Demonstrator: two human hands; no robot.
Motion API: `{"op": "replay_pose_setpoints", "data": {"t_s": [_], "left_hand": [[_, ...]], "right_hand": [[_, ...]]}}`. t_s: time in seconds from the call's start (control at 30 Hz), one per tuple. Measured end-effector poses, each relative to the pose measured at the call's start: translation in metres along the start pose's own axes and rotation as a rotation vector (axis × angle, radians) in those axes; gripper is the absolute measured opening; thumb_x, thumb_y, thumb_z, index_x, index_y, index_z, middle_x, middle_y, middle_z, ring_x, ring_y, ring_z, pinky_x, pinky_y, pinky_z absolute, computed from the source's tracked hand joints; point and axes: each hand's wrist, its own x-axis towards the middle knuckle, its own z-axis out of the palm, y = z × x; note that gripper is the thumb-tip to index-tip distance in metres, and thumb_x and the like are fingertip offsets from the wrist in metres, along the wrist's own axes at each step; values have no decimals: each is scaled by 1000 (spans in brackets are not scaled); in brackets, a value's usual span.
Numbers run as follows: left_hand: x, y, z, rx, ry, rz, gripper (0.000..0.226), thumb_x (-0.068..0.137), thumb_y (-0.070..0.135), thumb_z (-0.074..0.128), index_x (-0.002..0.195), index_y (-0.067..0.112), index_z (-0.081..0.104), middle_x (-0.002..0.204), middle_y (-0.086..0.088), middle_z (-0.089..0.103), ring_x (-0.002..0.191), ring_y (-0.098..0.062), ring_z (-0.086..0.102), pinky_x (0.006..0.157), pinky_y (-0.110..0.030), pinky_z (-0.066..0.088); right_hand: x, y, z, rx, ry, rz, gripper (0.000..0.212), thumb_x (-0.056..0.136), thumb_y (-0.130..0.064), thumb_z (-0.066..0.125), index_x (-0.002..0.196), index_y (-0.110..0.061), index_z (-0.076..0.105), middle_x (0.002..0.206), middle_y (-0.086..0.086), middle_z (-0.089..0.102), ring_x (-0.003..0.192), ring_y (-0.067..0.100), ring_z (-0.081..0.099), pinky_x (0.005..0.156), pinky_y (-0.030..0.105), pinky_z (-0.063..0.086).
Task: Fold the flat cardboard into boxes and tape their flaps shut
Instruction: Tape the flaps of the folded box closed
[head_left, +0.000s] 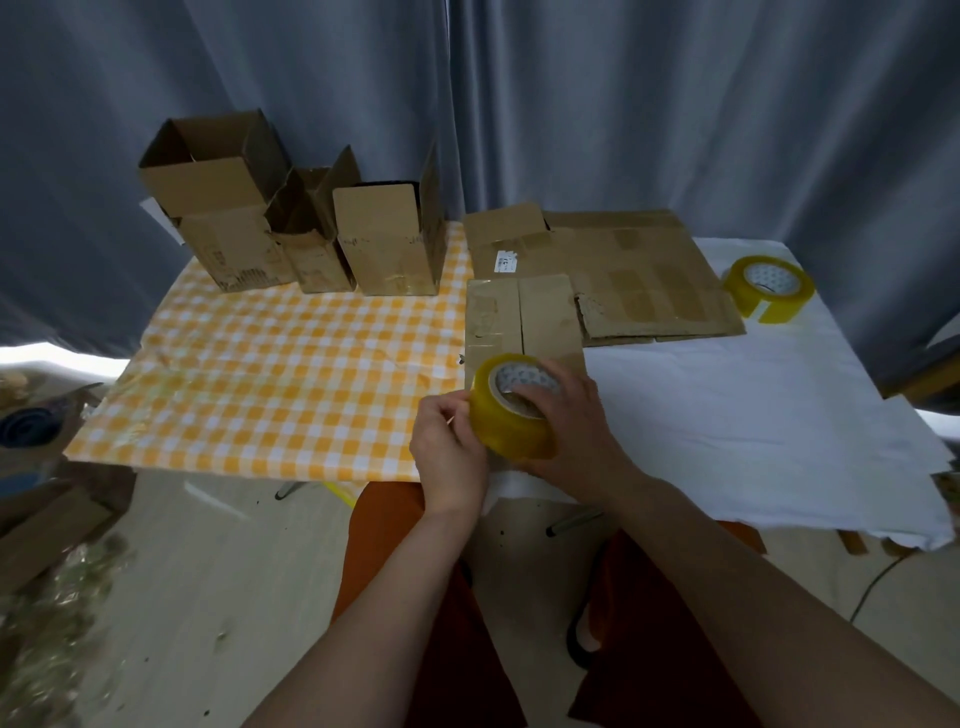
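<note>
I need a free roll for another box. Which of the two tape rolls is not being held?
The tape roll on the white cloth, far right beside the flat cardboard. It lies untouched, whereas the near tape roll is gripped by the right hand and picked at by the left hand.

You've got a yellowish tape roll (511, 410) over a closed box (524, 322) at the near table edge, flat cardboard (623, 270) stacked behind it, three open-topped boxes (291, 228) upright far left, second tape roll (769, 288) far right.
</note>
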Motion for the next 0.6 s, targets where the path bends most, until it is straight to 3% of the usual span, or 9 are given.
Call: {"op": "replay_pose_setpoints", "data": {"t_s": [0.07,0.13,0.23,0.3,0.37,0.43,0.5,0.6], "left_hand": [[10,4,0,-35,27,-103,11,96,3,49,88,10,50,95,-4,64,84,-12,57,70,-7,40],[16,6,0,-83,49,-266,9,97,8,48,89,11,50,96,-8,65,84,-16,59,72,-18,44],[14,10,2,-174,32,-409,11,97,8,45,89,10,52,86,-8,64,74,-16,59,70,-29,49],[10,14,4,-230,3,-442,17,97,8,45,84,15,52,75,0,59,62,-6,58,62,-25,50],[8,18,4,-255,-23,-457,21,98,9,45,80,18,52,68,5,56,52,3,56,53,-17,48],[8,19,2,-221,-55,-453,22,97,7,46,78,18,52,66,5,57,57,-3,60,56,-20,49],[9,17,-2,-151,-68,-461,23,94,4,45,78,17,52,74,2,58,71,-15,58,63,-24,50],[15,2,-17,-117,-24,-585,19,97,5,40,88,9,57,86,-1,56,82,-19,57,81,-35,53]], "right_hand": [[-1,-3,-2,126,111,27,80,71,-22,80,138,-14,39,149,12,23,135,24,21,105,37,30],[2,-5,-6,214,297,39,75,70,-8,77,136,-10,40,143,12,34,130,18,30,102,37,37],[10,-11,-17,403,448,151,65,73,-22,68,132,-18,42,131,-1,47,117,9,45,90,30,45],[13,-13,-22,606,492,248,55,78,-33,63,129,-28,43,112,-16,56,98,-4,55,77,16,46],[12,-9,-23,733,530,295,46,84,-18,65,123,-33,46,94,-23,61,83,-10,58,64,9,46],[8,-4,-22,728,493,345,34,87,-5,63,115,-22,54,90,-21,63,81,-8,60,63,13,51],[3,0,-22,648,444,361,28,85,2,60,108,-14,57,92,-9,62,86,5,60,71,24,53],[-4,11,-29,439,398,344,45,77,9,55,116,-15,55,104,1,58,96,18,54,74,32,44]]}}
